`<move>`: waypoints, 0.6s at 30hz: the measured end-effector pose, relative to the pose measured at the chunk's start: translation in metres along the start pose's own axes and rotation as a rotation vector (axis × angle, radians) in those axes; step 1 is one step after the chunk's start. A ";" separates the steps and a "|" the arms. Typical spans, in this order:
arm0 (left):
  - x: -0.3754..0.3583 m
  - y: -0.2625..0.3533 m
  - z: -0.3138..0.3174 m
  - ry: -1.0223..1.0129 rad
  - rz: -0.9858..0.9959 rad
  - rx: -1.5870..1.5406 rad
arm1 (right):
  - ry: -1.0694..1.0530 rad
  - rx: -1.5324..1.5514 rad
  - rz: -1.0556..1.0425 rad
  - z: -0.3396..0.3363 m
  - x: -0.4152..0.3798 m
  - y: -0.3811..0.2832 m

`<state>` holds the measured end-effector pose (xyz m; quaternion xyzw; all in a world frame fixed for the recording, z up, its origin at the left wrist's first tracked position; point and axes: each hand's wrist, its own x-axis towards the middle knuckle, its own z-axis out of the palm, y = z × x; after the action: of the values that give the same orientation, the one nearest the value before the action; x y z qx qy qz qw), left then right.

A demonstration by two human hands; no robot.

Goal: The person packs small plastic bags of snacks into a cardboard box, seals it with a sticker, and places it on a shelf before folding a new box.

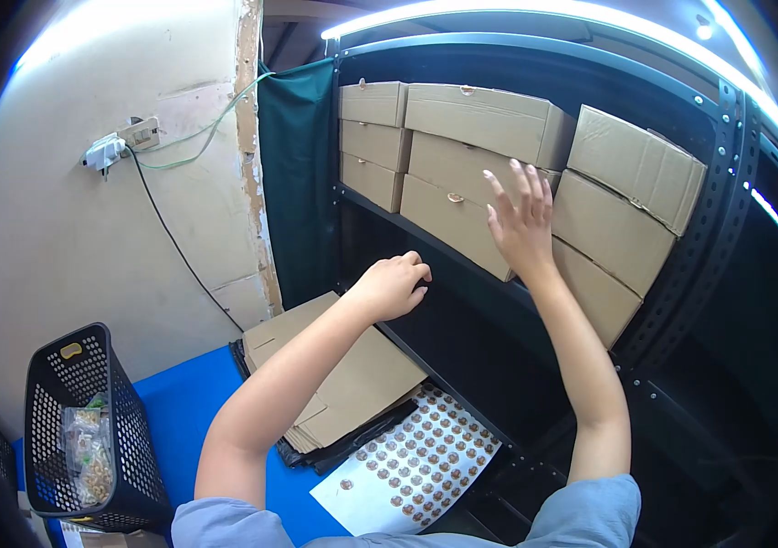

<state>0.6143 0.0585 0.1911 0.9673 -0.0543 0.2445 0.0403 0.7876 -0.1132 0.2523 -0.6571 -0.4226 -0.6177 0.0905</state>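
My right hand (524, 219) is raised with its fingers spread, holding nothing, and overlaps the right end of the middle stack of cardboard boxes (451, 215) on the shelf. These boxes are closed, and small round stickers show at some lid edges. Lower and to the left, my left hand (394, 285) hangs in front of the dark gap below the shelf, fingers loosely curled and thumb apart, with nothing visible in it. Beneath my left forearm lies a pile of flat cardboard (366, 365) on black plastic.
More boxes stand in a left stack (371, 146) and a right stack (608, 205). A sheet of round stickers (416, 461) lies by the cardboard on the blue tabletop (193, 393). At left stands a black basket (138, 447) holding clear packets (88, 457). A metal upright (681, 283) borders the shelf.
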 end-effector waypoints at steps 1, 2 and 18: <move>0.002 -0.003 0.005 -0.018 -0.028 -0.001 | 0.032 0.083 0.060 -0.002 -0.006 -0.002; 0.004 -0.005 0.010 -0.037 -0.057 -0.002 | 0.031 0.077 0.060 -0.001 -0.012 -0.005; -0.069 -0.064 0.129 -0.205 -0.326 -0.117 | -0.080 0.176 0.229 0.014 -0.043 -0.024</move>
<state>0.6224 0.1141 0.0416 0.9791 0.0850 0.1314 0.1297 0.7868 -0.1084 0.2013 -0.7147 -0.4004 -0.5372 0.2008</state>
